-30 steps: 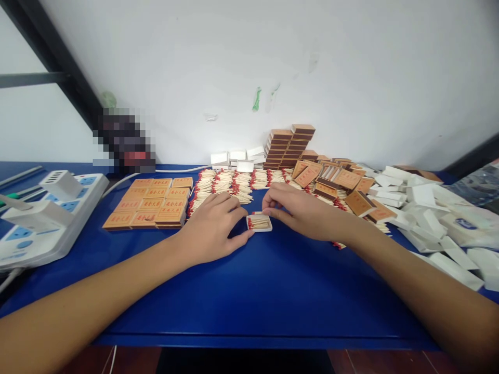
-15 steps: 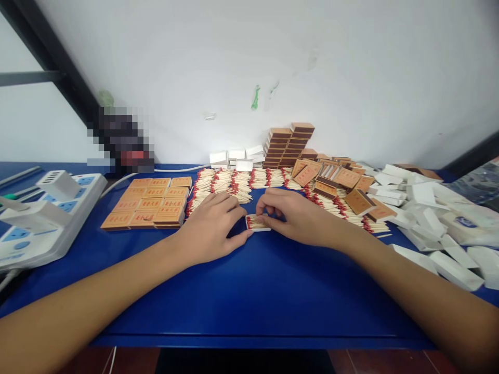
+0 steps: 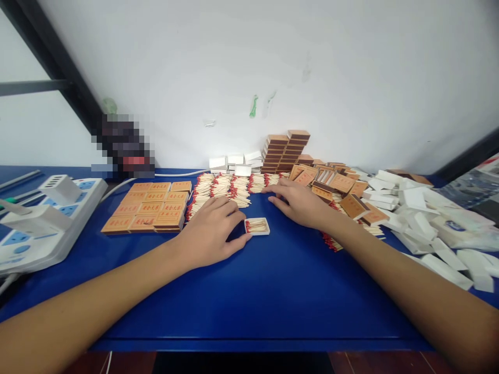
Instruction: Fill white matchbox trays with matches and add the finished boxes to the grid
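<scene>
A small white matchbox tray (image 3: pixel 265 232) lies on the blue table with several red-tipped matches (image 3: pixel 255 226) inside. My left hand (image 3: pixel 212 231) rests flat by its left end, thumb and forefinger bracketing the tray's left corners. At the near edge of the loose match rows (image 3: pixel 241 189), my right hand (image 3: pixel 294 201) has its fingers stretched forward and its thumb apart. No match shows between those fingers. Part of the match pile (image 3: pixel 331 242) is hidden under my right wrist and forearm.
Closed orange matchboxes (image 3: pixel 150 208) lie in rows at left, beside a white power strip (image 3: pixel 58 228). Matchboxes are stacked (image 3: pixel 286 150) against the wall. Empty orange sleeves (image 3: pixel 343 183) and white trays (image 3: pixel 417 208) are heaped at right. A few white trays (image 3: pixel 236 161) stand at the back.
My right hand has left the tray and moved away to the match rows, its fingers opening out. The tray's matches now show fully. My left hand stays at the tray.
</scene>
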A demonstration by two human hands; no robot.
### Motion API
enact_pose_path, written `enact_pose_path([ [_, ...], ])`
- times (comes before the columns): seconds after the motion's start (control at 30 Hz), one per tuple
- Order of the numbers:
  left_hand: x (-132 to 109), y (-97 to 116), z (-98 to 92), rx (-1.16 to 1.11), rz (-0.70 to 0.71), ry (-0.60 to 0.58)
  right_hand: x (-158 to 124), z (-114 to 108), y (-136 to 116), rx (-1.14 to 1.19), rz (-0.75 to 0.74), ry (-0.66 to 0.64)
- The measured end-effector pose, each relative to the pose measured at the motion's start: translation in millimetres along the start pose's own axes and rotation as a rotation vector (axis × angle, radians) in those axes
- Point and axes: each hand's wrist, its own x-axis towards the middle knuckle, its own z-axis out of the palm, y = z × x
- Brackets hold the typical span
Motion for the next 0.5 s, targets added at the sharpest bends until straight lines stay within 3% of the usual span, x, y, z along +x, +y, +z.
enact_pose_path([
  [0.5, 0.5, 0.9, -0.6, 0.01, 0.002, -0.01, 6.7, 8.5, -5.4, -0.041, -0.013, 0.04],
])
